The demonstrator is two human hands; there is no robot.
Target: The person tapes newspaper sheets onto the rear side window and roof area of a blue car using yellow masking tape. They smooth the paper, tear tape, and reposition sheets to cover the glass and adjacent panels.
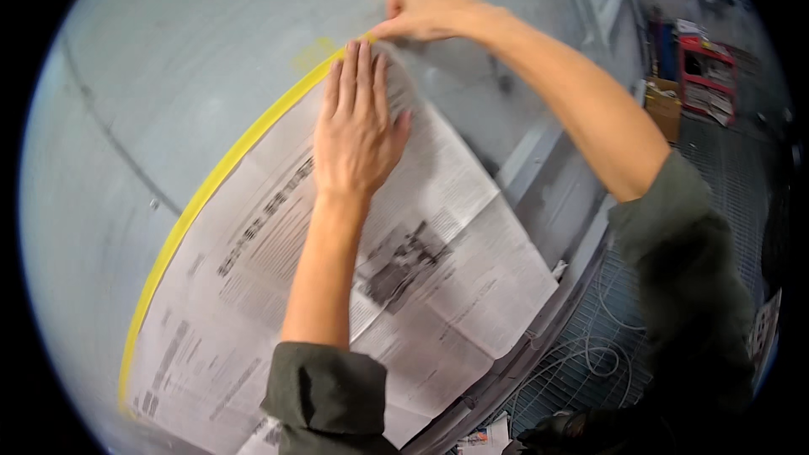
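A sheet of newspaper (278, 236) lies against a grey surface, its curved left edge lined with yellow masking tape (198, 198). My left hand (358, 131) rests flat on the paper near its top, fingers stretched out and tips close to the tape. Just beyond them, my right hand (430, 4) is closed, with the thumb at the upper end of the tape strip. It is slightly blurred, and its curled fingers hide whatever else they may hold.
The smooth grey panel (118, 202) extends left of and above the paper. Lower right, a pale hose (619, 362) coils on a grated floor (716, 202). A red rack (708, 80) and a cardboard box (662, 109) stand at the far right. Printed paper (487, 438) lies near the bottom edge.
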